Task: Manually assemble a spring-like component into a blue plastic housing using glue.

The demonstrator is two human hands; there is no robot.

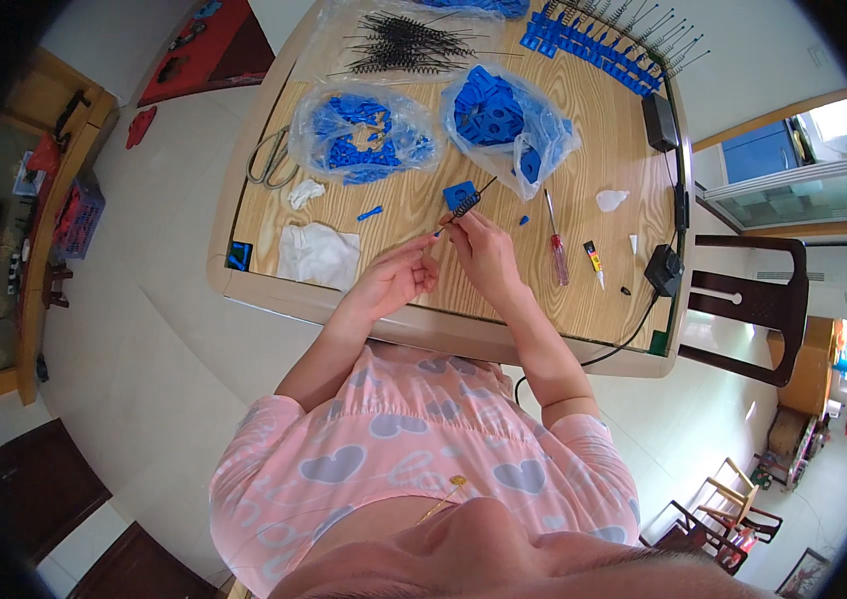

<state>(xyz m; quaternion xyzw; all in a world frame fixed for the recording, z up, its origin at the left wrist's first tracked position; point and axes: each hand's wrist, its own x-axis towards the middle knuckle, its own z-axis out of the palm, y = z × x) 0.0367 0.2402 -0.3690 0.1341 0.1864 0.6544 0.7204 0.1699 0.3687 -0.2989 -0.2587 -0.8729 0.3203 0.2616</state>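
Note:
My right hand (pixel 483 255) pinches a black coiled spring wire (pixel 464 205) above the near middle of the table. The wire slants from lower left to upper right. At its lower-left end my left hand (pixel 399 282) has its fingertips on a small blue tip (pixel 436 234); its other fingers curl loosely. A square blue plastic piece (pixel 457 194) shows just beyond the spring, and I cannot tell whether the two are joined. Left of my hands lies a short blue bar-shaped piece (pixel 371 214). To the right are a small blue cap (pixel 523 220) and a red-handled screwdriver (pixel 558 262).
Farther back sit two plastic bags of blue parts (pixel 364 135) (pixel 488 108) and a pile of black springs (pixel 409 45). Assembled blue pieces with springs (pixel 593 50) line the far right edge. Scissors (pixel 269 160), a white cloth (pixel 319 256), a glue tube (pixel 594 262) and a corded black adapter (pixel 663 270) lie around.

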